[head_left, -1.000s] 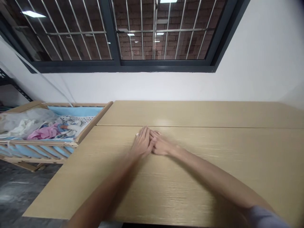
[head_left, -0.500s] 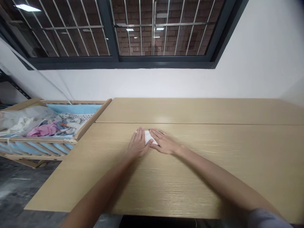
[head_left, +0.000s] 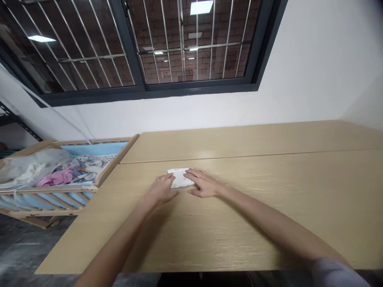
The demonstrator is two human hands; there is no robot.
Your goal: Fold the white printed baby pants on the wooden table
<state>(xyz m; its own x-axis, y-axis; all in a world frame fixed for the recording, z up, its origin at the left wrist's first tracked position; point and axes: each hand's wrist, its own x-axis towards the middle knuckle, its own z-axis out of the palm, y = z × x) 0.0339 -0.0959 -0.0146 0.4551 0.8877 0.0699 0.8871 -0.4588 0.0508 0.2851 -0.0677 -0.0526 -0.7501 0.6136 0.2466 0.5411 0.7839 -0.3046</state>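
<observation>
A small white folded cloth (head_left: 180, 177) with a faint print near its lower left corner lies flat on the wooden tabletop. At its left edge is my left hand (head_left: 163, 189), open, fingers bent at the cloth's side and thumb held apart. My right hand (head_left: 205, 183) is open too, its spread fingertips resting on the right part of the cloth and its thumb on the near side. The fingers cover the cloth's right end.
The light wood table (head_left: 269, 207) has a seam running across its far part. To the left stands a wooden crib (head_left: 98, 181) with blue lining, holding a pink cloth (head_left: 58, 176), other fabrics and a plastic bag. Behind the table are a white wall and a barred window (head_left: 191, 52).
My left hand has lifted off the cloth and shifted left and nearer, uncovering more of it. My right hand stays on the cloth's right side. The camera view has tilted slightly.
</observation>
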